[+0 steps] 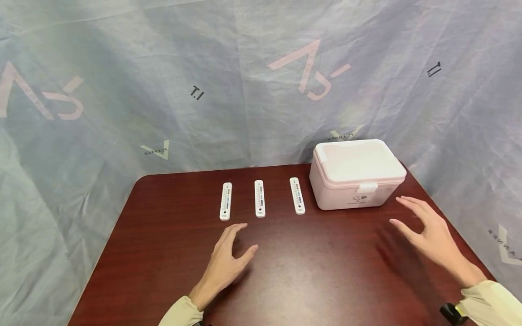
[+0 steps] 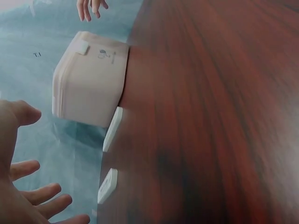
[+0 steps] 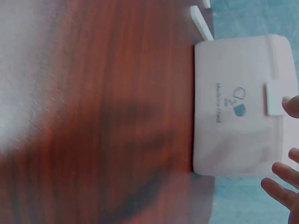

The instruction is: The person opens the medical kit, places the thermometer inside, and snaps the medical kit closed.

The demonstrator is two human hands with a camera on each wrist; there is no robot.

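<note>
Nearest, pale sleeves (image 1: 181, 312) are seen at both wrists, and a black band (image 1: 453, 313) is worn at the right one. The left hand (image 1: 223, 265) is held over the desk (image 1: 306, 276), with thumb and fingers spread apart. The right hand (image 1: 432, 237) is likewise held spread, raised beside the front right part of the box (image 1: 342, 199); its shadow is cast on the wood. The desk is finished in dark red-brown grain, and a pale glare is thrown on the part between the hands.

Farther on, three white thermometers are laid flat in a spaced row: the left thermometer (image 1: 225, 202), the middle thermometer (image 1: 259, 199) and the right thermometer (image 1: 297, 195). The first two are found just beyond the left hand's fingertips; the third is set just beside the box.

The pale pink box is placed near the far right corner. Its lid (image 1: 363, 160) is closed, a white latch (image 1: 367, 189) is fitted at the front, and the contents are hidden.

The thermometers are separated by strips of wood, and more wood is left toward the left edge. At the back, the desk is bounded by printed grey cloth (image 1: 228, 122), which is also hung along both sides.
</note>
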